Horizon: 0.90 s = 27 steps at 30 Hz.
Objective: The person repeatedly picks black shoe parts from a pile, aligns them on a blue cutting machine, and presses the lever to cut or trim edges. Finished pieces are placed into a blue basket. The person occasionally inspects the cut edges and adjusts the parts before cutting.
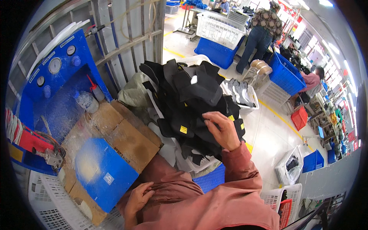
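A tall heap of black fabric pieces (197, 86), several with small yellow labels, rises in front of me. Over its right side reaches my right hand (222, 130), its fingers bent and the thumb a little apart from them. Nothing shows in that hand, and whether its fingertips touch the fabric is unclear. My left hand (140, 197) lies on my lap, fingers loosely stretched and holding nothing. Left of my lap, a blue sheet (105, 172) with a pale dusty patch lies on brown cardboard (130, 134).
A blue machine (57, 80) with gauges stands at left, holding a clear bottle (86, 101) and a red-nozzled bottle (96, 90). A white basket (57, 199) sits below. At right are a white crate (289, 165) and a blue basket (313, 161). Two people work farther off.
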{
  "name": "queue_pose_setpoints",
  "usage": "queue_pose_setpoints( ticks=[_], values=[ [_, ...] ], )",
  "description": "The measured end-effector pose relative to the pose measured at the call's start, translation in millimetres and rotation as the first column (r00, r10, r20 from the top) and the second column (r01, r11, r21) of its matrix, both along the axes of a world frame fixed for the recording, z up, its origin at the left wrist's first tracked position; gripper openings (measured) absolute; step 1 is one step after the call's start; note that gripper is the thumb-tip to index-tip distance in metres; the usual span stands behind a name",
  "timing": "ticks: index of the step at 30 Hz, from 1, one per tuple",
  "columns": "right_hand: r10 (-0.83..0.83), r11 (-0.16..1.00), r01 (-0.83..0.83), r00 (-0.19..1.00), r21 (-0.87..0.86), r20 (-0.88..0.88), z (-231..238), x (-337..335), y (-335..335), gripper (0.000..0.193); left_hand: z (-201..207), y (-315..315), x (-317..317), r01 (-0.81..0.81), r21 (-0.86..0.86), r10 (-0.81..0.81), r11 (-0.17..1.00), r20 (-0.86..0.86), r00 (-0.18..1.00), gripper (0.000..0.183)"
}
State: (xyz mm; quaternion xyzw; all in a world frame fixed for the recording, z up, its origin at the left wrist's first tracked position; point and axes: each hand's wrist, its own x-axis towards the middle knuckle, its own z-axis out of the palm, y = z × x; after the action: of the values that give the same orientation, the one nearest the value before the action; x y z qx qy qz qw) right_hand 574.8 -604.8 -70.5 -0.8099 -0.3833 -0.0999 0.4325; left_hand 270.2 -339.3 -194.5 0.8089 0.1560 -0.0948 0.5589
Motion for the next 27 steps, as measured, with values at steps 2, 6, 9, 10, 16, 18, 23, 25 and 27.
queue_pose_setpoints(
  ticks=[2,6,9,10,16,18,23,25,27],
  values=[
    [-0.065,0.997,0.07,0.988,-0.034,0.139,0,27,18,0.022,-4,7,-3,-0.021,-0.01,0.021,1.0,0.007,1.0,0.043],
    [-0.196,0.928,0.314,0.869,-0.2,0.454,-10,78,38,0.044,-6,15,-10,-0.04,-0.008,0.04,0.999,-0.037,0.999,0.042],
    [-0.209,0.869,0.412,0.809,-0.275,0.549,-25,103,48,0.05,-7,18,-13,-0.055,-0.031,0.054,0.998,-0.03,0.998,0.042],
    [-0.222,0.855,0.402,0.855,-0.329,0.469,-30,109,49,0.049,-8,19,-13,-0.059,-0.042,0.058,0.997,-0.021,0.998,0.041],
    [-0.272,0.872,0.368,0.912,-0.323,0.306,-51,131,44,0.033,-18,27,-16,-0.12,-0.076,0.122,0.99,0.019,0.992,0.04],
    [-0.285,0.892,0.378,0.896,-0.249,0.339,-57,135,40,0.03,-17,30,-16,-0.115,-0.089,0.119,0.989,0.035,0.992,0.041],
    [-0.24,0.895,0.355,0.894,-0.269,0.379,-68,146,36,0.036,-12,37,-22,-0.104,-0.107,0.112,0.989,0.072,0.991,0.04],
    [-0.23,0.851,0.362,0.908,-0.379,0.352,-66,150,41,0.033,-16,41,-32,-0.041,0.086,0.023,0.995,0.201,0.979,0.04],
    [-0.309,0.789,0.349,0.937,-0.505,0.165,-51,161,33,0.034,-21,41,-41,-0.032,0.082,0.013,0.996,0.222,0.975,0.042]
  ],
)
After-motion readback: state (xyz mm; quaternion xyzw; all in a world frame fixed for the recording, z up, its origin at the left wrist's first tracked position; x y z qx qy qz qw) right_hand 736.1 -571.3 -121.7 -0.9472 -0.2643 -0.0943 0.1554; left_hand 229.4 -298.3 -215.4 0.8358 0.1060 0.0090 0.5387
